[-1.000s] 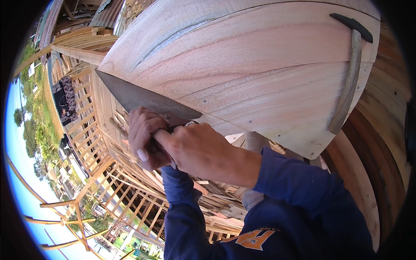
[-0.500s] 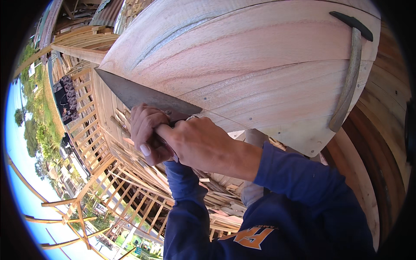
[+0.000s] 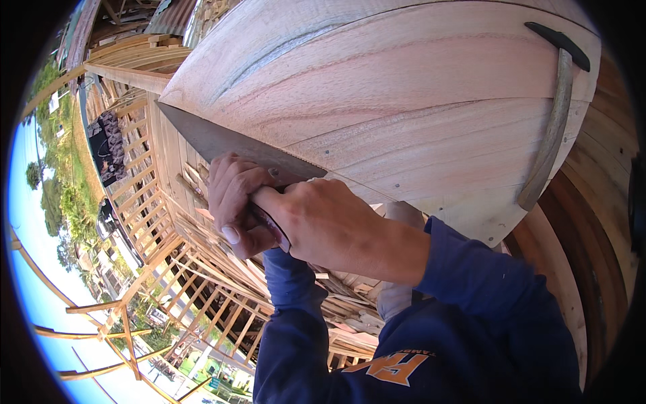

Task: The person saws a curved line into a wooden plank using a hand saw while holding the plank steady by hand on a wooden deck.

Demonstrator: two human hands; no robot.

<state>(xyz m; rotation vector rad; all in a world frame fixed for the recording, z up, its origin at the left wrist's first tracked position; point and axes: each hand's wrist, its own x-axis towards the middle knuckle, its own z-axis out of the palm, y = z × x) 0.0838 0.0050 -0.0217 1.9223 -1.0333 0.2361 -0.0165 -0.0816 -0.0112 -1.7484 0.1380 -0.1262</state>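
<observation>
A handsaw [image 3: 225, 141] with a grey tapering blade lies with its toothed edge along the lower left edge of a broad pale wooden panel [image 3: 404, 128]. My left hand [image 3: 235, 205] is wrapped round the handle on its left side. From the right, my right hand [image 3: 333, 225] grips the same handle, overlapping the left. Fingers of both hands cover most of the handle; a reddish-brown part shows between them. On the panel's right side rests a hammer [image 3: 557, 128] with a dark head and a worn wooden handle, apart from my hands.
Long dark and light planks [image 3: 572, 262] curve along the right. Loose wood strips and offcuts [image 3: 343, 303] are piled below my hands. Slatted wooden framing [image 3: 134, 161] stands at left, with greenery and open sky beyond.
The view has shifted slightly, carrying the panel and hammer rightward and up in the picture. Against the panel, my hands and the saw have moved a little toward me. Both hands keep their grip.
</observation>
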